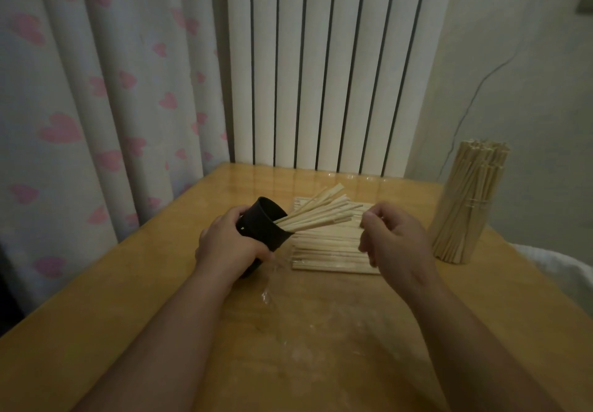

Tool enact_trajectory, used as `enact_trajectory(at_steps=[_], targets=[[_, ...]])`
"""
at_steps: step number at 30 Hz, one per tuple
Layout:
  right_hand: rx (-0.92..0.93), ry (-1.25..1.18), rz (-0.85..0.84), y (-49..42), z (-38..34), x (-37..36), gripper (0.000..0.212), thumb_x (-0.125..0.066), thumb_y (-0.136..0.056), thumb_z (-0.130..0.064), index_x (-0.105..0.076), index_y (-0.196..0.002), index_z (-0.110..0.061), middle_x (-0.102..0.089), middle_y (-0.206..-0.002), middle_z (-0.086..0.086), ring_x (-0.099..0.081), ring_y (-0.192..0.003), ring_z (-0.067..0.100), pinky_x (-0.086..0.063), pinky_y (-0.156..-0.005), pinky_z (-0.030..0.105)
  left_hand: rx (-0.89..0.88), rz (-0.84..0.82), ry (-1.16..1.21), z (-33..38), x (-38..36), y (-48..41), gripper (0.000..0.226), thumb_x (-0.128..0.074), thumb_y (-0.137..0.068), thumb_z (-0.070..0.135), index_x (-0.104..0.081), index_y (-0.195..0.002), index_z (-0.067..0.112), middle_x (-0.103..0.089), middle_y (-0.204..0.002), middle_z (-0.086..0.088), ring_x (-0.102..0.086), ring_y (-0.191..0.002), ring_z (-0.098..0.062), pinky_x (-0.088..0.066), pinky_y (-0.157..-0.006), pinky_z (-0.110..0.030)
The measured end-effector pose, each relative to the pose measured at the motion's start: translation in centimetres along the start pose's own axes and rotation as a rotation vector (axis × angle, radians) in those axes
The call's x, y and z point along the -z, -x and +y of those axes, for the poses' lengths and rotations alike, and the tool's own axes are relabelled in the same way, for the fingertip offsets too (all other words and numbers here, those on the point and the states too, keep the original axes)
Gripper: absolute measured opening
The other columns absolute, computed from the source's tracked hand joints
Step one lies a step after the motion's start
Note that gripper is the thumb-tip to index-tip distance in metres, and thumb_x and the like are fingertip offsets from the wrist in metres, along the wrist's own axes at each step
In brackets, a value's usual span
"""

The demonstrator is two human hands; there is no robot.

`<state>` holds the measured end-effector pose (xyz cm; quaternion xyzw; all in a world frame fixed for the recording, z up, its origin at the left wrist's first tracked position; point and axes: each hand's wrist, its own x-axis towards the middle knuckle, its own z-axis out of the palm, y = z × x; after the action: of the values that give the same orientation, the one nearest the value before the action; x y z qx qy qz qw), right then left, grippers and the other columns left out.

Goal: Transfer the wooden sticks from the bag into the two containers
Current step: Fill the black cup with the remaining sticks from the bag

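Gripping the black cup (263,228) in the left hand (229,244), fingers wrapped right round its wall. Tipped well over to the right, with a fan of wooden sticks (317,216) poking out of the mouth.

Hovering at the far ends of those sticks with the right hand (396,241): loosely curled, thumb and fingers hanging down, nothing plainly held. Hard to tell whether brushing the stick ends or just shy of them.

Underneath, lying flat on the glossy honey-coloured table (128,315), a neat stack (324,251) of more sticks, side by side. Glinting beneath and in front of it, the clear plastic bag (269,289), crumpled against the wood.

Over near the right edge of the table, standing upright, a tall bundle (468,206) of sticks with a band round its middle; no telling what holds it.

Behind the table, a white radiator (321,74) in tall vertical columns. To the left, a pale curtain (96,90) dotted with pink hearts. To the right, a plain wall (529,74) with a thin dark line running down it. Dim, warm light all over.
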<state>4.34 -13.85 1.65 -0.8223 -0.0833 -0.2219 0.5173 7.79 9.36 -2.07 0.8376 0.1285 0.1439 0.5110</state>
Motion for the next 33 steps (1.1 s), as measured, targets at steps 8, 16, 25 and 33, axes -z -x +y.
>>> enact_trajectory(at_steps=[8, 16, 25, 33], targets=[[-0.029, 0.534, -0.557, 0.6, -1.2, 0.0, 0.023, -0.049, -0.096, -0.027, -0.072, -0.095, -0.030, -0.070, -0.094, -0.014, -0.064, -0.085, 0.004, -0.056, -0.079, 0.029, 0.013, 0.008, 0.005, 0.1, -0.1, 0.0, 0.092, -0.091, -0.048, 0.018, -0.053, -0.127, 0.045, -0.058, -0.122, 0.008, -0.051, -0.119, -0.029, -0.049, -0.097, -0.056], [0.004, 0.760, -0.667, 0.2, 2.4, -2.8, 0.055, -0.046, -0.100, -0.013, -0.036, -0.152, -0.026, -0.030, -0.159, -0.004, -0.034, -0.144, 0.020, -0.030, -0.117, 0.035, 0.013, 0.003, -0.010, 0.0, 0.0, 0.0, 0.093, -0.091, -0.049, 0.018, -0.052, -0.129, 0.045, -0.057, -0.121, 0.009, -0.050, -0.120, -0.028, -0.049, -0.096, -0.056], [-0.008, 0.938, -0.499, -0.7, 4.9, -4.1, 0.030, -0.043, -0.101, -0.035, -0.060, -0.124, -0.026, -0.055, -0.123, -0.001, -0.052, -0.113, 0.025, -0.043, -0.094, 0.041, 0.021, -0.011, 0.005, 0.0, 0.0, 0.0, 0.092, -0.090, -0.049, 0.016, -0.053, -0.128, 0.045, -0.057, -0.119, 0.010, -0.050, -0.120, -0.028, -0.049, -0.097, -0.056], [-0.021, 0.871, -0.437, -0.9, 5.7, -4.7, 0.032, -0.048, -0.100, -0.045, -0.059, -0.127, -0.032, -0.056, -0.126, -0.004, -0.050, -0.117, 0.024, -0.040, -0.097, 0.042, 0.016, -0.010, 0.017, 0.0, -0.1, 0.0, 0.091, -0.089, -0.046, 0.019, -0.054, -0.124, 0.047, -0.058, -0.118, 0.011, -0.051, -0.118, -0.028, -0.050, -0.095, -0.055]])
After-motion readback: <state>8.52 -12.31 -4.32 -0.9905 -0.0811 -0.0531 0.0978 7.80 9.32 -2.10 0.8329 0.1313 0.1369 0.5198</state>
